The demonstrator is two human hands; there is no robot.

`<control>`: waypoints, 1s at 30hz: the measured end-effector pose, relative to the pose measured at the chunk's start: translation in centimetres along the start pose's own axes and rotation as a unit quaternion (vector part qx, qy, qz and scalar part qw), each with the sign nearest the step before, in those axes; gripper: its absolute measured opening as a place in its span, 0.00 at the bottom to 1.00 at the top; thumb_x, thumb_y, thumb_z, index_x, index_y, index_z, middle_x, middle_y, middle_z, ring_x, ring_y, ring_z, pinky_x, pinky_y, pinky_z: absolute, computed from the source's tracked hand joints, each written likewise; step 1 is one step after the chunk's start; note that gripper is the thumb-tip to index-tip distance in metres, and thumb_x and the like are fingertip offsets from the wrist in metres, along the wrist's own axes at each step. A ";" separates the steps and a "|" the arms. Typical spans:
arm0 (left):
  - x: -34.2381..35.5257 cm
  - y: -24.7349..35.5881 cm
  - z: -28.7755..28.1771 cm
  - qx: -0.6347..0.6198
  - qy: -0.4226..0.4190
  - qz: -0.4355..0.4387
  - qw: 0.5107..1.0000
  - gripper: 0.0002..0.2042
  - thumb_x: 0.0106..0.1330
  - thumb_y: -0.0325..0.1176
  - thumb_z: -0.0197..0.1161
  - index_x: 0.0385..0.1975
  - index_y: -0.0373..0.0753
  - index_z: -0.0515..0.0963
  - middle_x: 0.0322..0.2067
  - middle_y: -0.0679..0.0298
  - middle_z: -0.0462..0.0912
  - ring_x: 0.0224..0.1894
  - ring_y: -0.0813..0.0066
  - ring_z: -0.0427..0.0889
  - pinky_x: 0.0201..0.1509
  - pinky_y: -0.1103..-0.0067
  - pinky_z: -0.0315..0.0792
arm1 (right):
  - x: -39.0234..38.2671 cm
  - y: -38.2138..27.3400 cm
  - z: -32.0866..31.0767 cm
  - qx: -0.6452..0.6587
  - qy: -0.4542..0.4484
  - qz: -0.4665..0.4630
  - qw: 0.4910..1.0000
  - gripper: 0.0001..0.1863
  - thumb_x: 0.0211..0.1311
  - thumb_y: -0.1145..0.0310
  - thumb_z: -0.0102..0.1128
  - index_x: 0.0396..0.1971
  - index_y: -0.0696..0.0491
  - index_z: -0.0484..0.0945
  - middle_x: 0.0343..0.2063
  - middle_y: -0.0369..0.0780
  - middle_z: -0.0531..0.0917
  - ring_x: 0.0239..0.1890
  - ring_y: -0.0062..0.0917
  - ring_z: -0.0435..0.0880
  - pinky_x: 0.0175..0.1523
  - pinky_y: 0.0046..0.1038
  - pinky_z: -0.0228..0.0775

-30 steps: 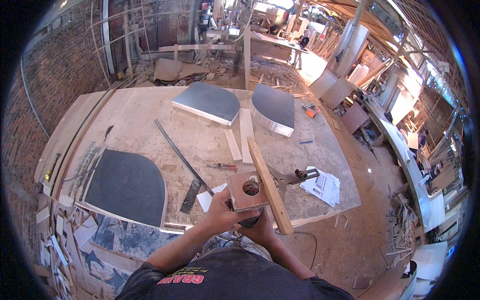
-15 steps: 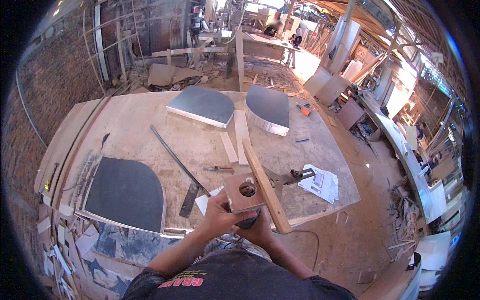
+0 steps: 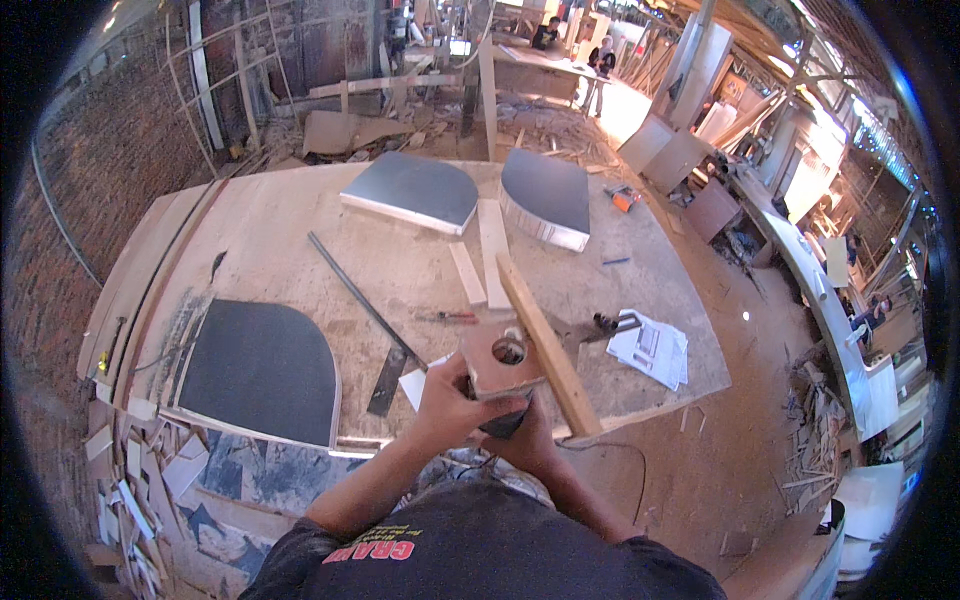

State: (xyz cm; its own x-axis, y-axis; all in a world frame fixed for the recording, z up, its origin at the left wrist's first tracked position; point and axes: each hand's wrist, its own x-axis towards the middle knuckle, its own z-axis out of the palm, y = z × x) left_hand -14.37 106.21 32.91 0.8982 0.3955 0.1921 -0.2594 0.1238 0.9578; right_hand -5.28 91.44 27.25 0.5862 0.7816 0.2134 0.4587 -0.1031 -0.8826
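Both my hands hold a trim router, its brown wooden base plate point(image 3: 484, 372) turned upward with a round hole in it. My left hand point(image 3: 446, 402) wraps the left side, thumb along the plate's near edge. Below the plate, my right hand point(image 3: 524, 440) grips around the dark body point(image 3: 506, 421); its fingers are partly hidden. Just right of the router, a long wooden strip point(image 3: 548, 345) lies slanted across the workbench's near edge. A dark clamp point(image 3: 617, 321) and printed papers point(image 3: 650, 350) are farther right.
On the workbench point(image 3: 270, 250) lie three dark-topped panels with one curved corner point(image 3: 258, 372), a metal bar point(image 3: 362, 296), pale wood strips point(image 3: 492, 240), a red-handled tool point(image 3: 455, 317) and an orange tool point(image 3: 624, 199). A cord point(image 3: 643, 470) trails on the floor. Two people stand far back.
The whole view has shifted slightly, so the bench sits a little higher and farther right. My hands keep the same hold on the router, with its plate still upward.
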 end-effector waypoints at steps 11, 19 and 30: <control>3.4 0.2 -0.3 0.010 -0.004 0.049 0.999 0.19 0.61 0.30 0.78 0.50 0.32 0.83 0.46 0.62 0.89 0.49 0.77 0.85 0.55 0.76 0.78 | 1.8 0.9 0.4 0.031 0.071 -0.003 0.997 0.48 0.40 0.63 0.82 0.63 0.55 0.64 0.51 0.50 0.80 0.56 0.44 0.82 0.59 0.44 0.74; 4.4 -0.1 -0.5 0.015 0.004 0.039 0.999 0.18 0.61 0.32 0.78 0.49 0.33 0.85 0.43 0.64 0.89 0.46 0.79 0.85 0.54 0.77 0.77 | 2.2 -0.3 -0.3 0.017 0.028 0.062 0.998 0.52 0.42 0.67 0.81 0.67 0.59 0.58 0.57 0.47 0.75 0.61 0.34 0.77 0.66 0.38 0.70; 4.5 -0.1 -0.6 -0.034 0.032 -0.008 0.999 0.22 0.58 0.31 0.80 0.52 0.35 0.83 0.46 0.62 0.88 0.48 0.76 0.85 0.55 0.76 0.77 | 2.4 -0.9 -0.1 -0.010 0.057 0.047 0.997 0.47 0.41 0.62 0.82 0.61 0.56 0.64 0.49 0.50 0.83 0.53 0.45 0.84 0.57 0.44 0.76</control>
State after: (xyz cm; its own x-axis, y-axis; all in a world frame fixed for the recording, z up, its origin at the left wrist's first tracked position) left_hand -10.49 108.50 33.51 0.8784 0.4503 0.1600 -0.2705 0.1923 0.9433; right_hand -4.27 93.33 28.57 0.6987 0.6934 0.1765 0.4099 -0.1857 -0.8930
